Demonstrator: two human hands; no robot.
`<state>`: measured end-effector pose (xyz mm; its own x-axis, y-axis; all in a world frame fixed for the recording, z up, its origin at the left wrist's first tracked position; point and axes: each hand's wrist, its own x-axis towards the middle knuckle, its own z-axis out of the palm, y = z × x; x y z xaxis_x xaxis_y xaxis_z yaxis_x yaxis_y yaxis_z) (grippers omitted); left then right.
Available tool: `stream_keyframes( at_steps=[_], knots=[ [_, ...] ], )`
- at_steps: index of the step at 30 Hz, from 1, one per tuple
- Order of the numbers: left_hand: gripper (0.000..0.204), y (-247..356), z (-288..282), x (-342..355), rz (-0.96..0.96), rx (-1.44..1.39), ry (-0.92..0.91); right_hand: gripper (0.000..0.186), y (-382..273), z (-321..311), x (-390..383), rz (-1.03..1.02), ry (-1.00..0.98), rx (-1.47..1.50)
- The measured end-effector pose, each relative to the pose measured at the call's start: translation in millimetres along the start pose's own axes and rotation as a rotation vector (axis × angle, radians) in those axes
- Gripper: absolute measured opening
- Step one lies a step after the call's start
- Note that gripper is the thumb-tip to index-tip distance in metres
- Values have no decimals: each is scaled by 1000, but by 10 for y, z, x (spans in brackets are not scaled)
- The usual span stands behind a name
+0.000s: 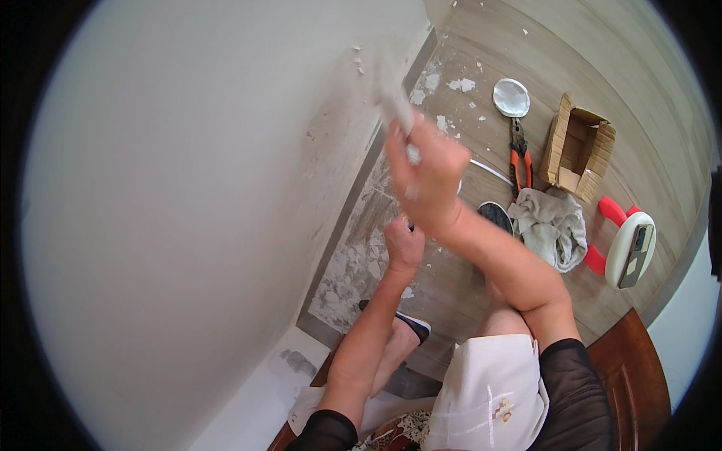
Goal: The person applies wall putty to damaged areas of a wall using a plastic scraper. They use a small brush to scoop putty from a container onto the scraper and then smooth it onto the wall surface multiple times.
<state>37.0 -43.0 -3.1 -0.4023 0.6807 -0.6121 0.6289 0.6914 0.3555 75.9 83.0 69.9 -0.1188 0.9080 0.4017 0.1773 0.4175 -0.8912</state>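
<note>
My right hand (430, 169) is raised by the wall, its fingers wrapped around a pale tool (397, 107) smeared by motion. The tool's tip reaches toward a rough patch (320, 139) where paint flakes cling to the white wall (180, 188). I cannot make out the kind of tool. Lower and closer to me, my left hand (405, 244) is closed, with a small dark end of something showing at its top. What it grips is mostly hidden. White flakes (346, 282) litter the floor along the wall's foot below both hands.
On the wood-look floor to the right lie orange-handled pliers (519, 154), a round white dish (511, 98), an open cardboard box (577, 146) and a grey rag (553, 225). A red-legged white stool (620, 252) bears a phone (637, 255). My shoes (412, 325) stand near the flakes.
</note>
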Motion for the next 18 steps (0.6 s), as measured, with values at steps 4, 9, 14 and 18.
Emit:
stream_keyframes(
  at_steps=[4, 9, 14, 18],
  knots=[
    [20, -235, 182, 12, 213, -410, 304, 35, 276, 232, 314, 30, 115, -28],
    [16, -287, 187, 9, 174, -381, 301, 38, 146, 538, 294, -84, 109, -86],
    [18, -246, 120, -10, 131, -320, 210, 47, -228, 676, -81, -141, 2, -11],
    [27, -85, 12, -66, 85, -300, 140, 55, -418, 620, -398, -201, -139, 8]
  ],
)
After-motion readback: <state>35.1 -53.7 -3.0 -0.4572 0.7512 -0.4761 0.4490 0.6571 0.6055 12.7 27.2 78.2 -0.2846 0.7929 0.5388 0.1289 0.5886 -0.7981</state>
